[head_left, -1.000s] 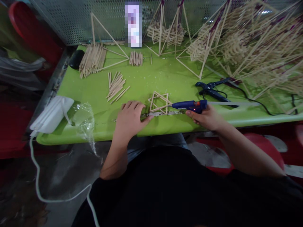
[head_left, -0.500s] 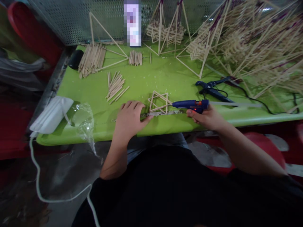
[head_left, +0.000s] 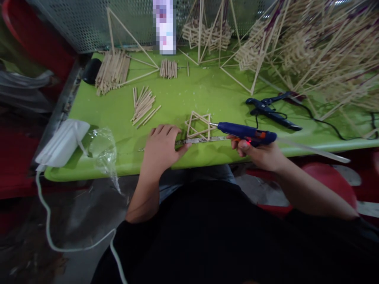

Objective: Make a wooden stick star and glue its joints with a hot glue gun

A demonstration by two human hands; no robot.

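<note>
Blue glue gun [head_left: 247, 133] gripped in my right hand [head_left: 262, 154] points left at the stick star [head_left: 200, 126]; left hand [head_left: 161, 148] lies flat, open, just beside it.

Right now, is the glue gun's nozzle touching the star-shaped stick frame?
Cannot tell. In the head view the glue gun in the right hand has its nozzle at the star-shaped stick frame's right edge, with no clear gap or contact visible.

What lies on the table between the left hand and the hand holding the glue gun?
In the head view, a thin metal strip runs from the left hand toward the right hand, with the stick star just behind it.
</note>
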